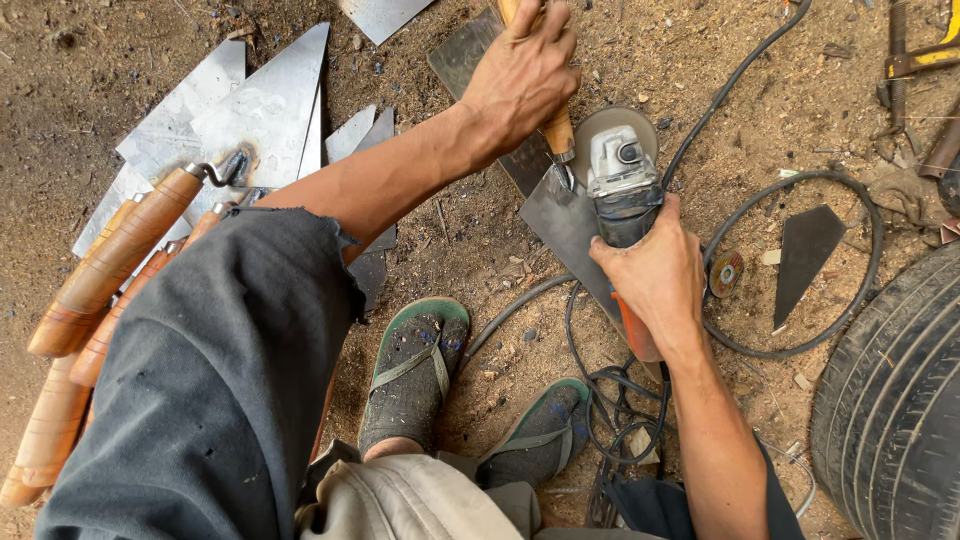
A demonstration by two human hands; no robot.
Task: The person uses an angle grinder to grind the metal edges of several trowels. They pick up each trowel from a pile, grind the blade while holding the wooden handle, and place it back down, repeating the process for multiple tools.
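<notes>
My left hand (522, 72) grips the wooden handle (557, 128) of a trowel whose triangular metal blade (570, 225) lies on the dirt ground. My right hand (655, 275) holds the body of an angle grinder (622, 185). Its disc sits over the trowel's neck, just beside the handle. The grinder's orange rear end sticks out below my right hand, and its black cable (745, 70) runs off to the upper right.
Several finished trowels with wooden handles (110, 260) and grey blades (255, 115) lie at the left. A dark triangular blade (805, 255) and a small grinding disc (725, 273) rest inside a cable loop at the right. A tyre (895, 400) is at bottom right. My sandalled feet (415, 375) are below.
</notes>
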